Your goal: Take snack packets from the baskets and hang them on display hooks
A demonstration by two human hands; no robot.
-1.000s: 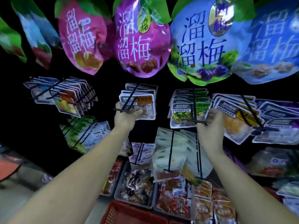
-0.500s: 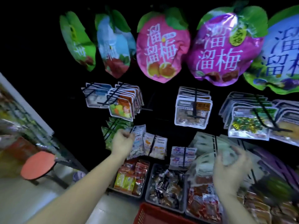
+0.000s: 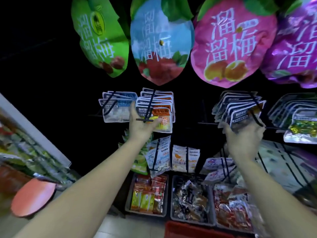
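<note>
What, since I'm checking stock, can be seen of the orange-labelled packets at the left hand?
The orange-labelled packets are flat glossy pouches with dark headers and clear windows showing pale yellow snacks. They hang stacked on a black wire hook, fronts facing out. The left hand grips the stack's lower left, thumb across the front pouch.

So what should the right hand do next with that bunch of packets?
Probably push them back along the hook. The right hand grips the fanned dark packets, bunched near its front end, so they could slip off.
</note>
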